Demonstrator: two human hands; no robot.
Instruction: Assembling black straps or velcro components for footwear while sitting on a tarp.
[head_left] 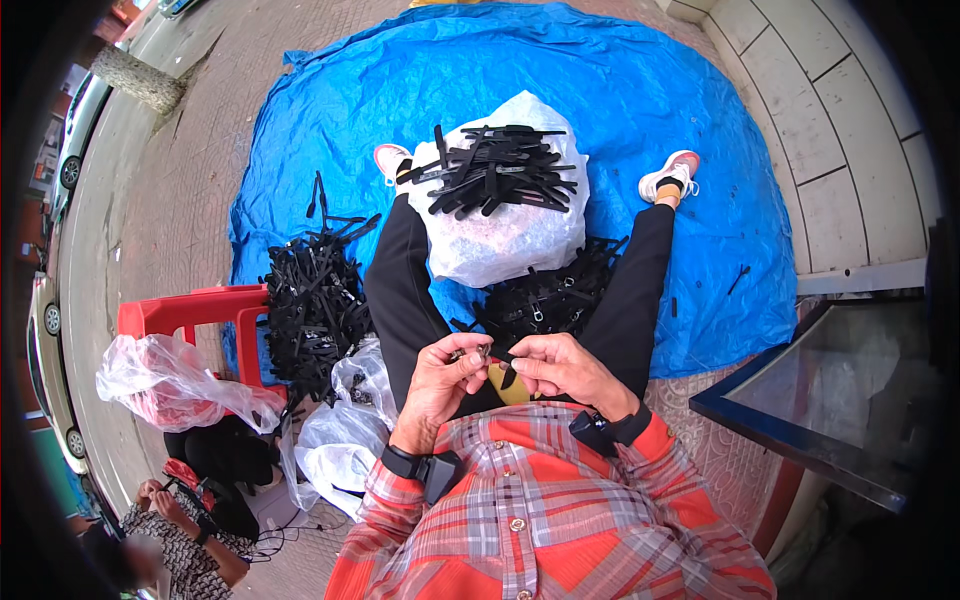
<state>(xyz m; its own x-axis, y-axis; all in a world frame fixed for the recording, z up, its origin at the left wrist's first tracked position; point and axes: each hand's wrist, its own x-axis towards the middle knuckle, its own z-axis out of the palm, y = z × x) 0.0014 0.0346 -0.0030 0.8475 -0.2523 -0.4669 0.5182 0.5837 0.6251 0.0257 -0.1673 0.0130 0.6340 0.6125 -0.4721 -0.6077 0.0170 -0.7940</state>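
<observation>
In front of my waist, my left hand (446, 378) pinches a small dark metal piece (484, 350), which looks like a buckle. Close to its right, my right hand (566, 368) grips a short black strap (508, 376) between thumb and fingers. Whether the strap and the metal piece are joined cannot be made out. Between my legs lies a heap of black straps with metal buckles (545, 308). Beyond it, a stuffed white plastic sack (500, 250) carries a stack of black straps (497, 172) on top.
A blue tarp (340, 130) lies under my legs. To the left are a larger pile of black straps (318, 310), a red plastic stool (190, 312) and clear plastic bags (345, 445). Another person (185, 540) sits at lower left. A dark-framed glass panel (820, 390) stands at right.
</observation>
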